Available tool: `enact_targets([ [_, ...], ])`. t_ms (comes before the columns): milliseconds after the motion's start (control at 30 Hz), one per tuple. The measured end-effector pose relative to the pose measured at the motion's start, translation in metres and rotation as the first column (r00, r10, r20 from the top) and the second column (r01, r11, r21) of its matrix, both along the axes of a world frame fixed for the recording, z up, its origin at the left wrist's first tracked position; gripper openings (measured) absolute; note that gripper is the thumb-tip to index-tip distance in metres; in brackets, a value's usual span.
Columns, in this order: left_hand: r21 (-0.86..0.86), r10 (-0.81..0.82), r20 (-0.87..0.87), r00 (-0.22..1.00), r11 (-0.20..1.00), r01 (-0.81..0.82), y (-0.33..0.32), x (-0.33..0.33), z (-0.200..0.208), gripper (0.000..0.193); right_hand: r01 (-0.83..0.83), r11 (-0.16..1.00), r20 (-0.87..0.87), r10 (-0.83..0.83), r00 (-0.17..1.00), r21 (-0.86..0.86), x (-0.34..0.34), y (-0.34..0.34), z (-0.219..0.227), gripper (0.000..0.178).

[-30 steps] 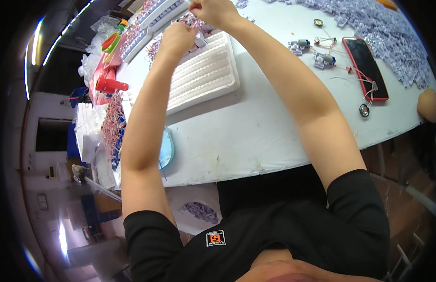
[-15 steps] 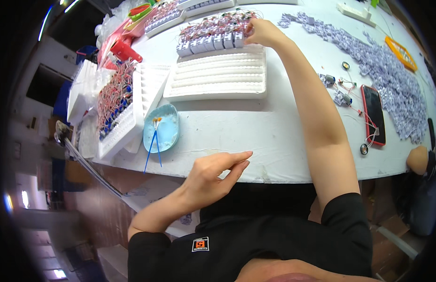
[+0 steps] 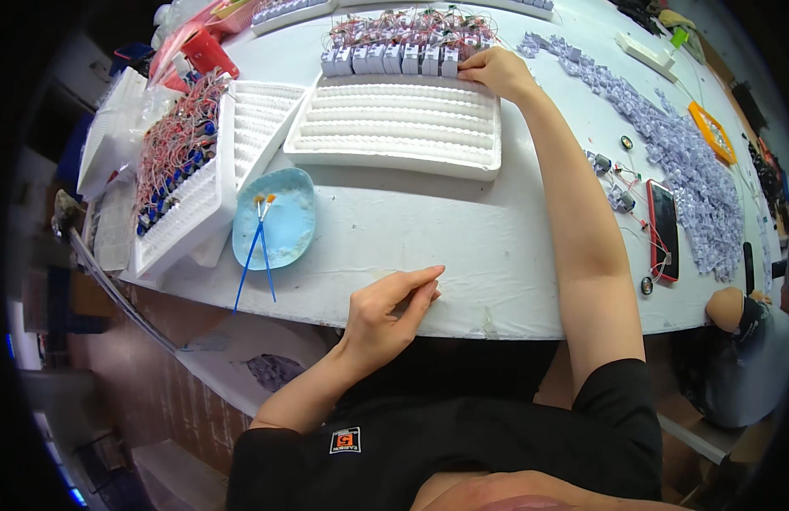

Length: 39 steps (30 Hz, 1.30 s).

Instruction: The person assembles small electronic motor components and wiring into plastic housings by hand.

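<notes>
My right hand (image 3: 501, 73) reaches to the far side of the table, at the right end of a row of small grey-white boxes (image 3: 391, 60) topped with red and white wires. Its thumb and fingertips are pinched against the last box; what lies between them is hidden. The boxes stand just behind a white ribbed foam tray (image 3: 394, 128). My left hand (image 3: 386, 311) hovers by the table's near edge, index finger stretched out and thumb a little apart, with nothing visible in it. Farther left, two blue-handled brushes (image 3: 260, 234) rest crossed in a light blue dish (image 3: 297, 213).
Foam trays with blue-and-red wired parts (image 3: 177, 157) lean at the left. On the right are a red-cased phone (image 3: 663, 230), small wired motors (image 3: 616, 198), a long pile of grey-white pieces (image 3: 675, 145) and an orange frame (image 3: 711, 134). Another person's arm (image 3: 725, 308) is at the right edge.
The view has shifted, so the table's things sit differently in the picture. My right hand stays at the right end of the box row. My left hand still hovers near the edge.
</notes>
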<state>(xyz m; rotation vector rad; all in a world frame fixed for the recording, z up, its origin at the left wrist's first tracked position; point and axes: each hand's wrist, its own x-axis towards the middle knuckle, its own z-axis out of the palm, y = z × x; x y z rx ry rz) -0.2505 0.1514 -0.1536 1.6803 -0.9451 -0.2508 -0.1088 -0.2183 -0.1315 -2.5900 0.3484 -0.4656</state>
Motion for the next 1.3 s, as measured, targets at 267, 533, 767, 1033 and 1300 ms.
enact_targets([
  [267,-0.009,0.013,0.063,0.998,1.0,-0.012,0.0,0.002,-0.001,0.023,0.052,0.999,-0.034,-0.052,0.998,-0.004,0.004,0.008,0.001,0.027],
  [533,-0.06,0.023,0.086,0.996,0.998,-0.018,0.006,0.006,-0.003,0.024,0.059,0.987,-0.017,-0.057,0.998,0.152,0.01,0.013,-0.001,0.027],
  [767,-0.033,-0.033,0.08,0.996,0.999,0.036,0.004,0.006,0.0,0.025,0.22,0.933,0.032,-0.239,0.97,0.285,0.008,0.026,-0.01,0.03],
  [1033,-0.053,-0.001,0.113,0.994,0.999,0.007,0.006,0.009,-0.002,0.024,0.292,0.956,0.067,-0.291,0.954,-0.008,-0.008,0.052,-0.003,0.024],
  [1300,-0.149,0.043,0.11,0.993,0.988,-0.027,0.007,0.009,-0.007,0.024,0.199,0.867,0.082,-0.182,0.98,-0.457,-0.003,0.056,-0.014,0.019],
])
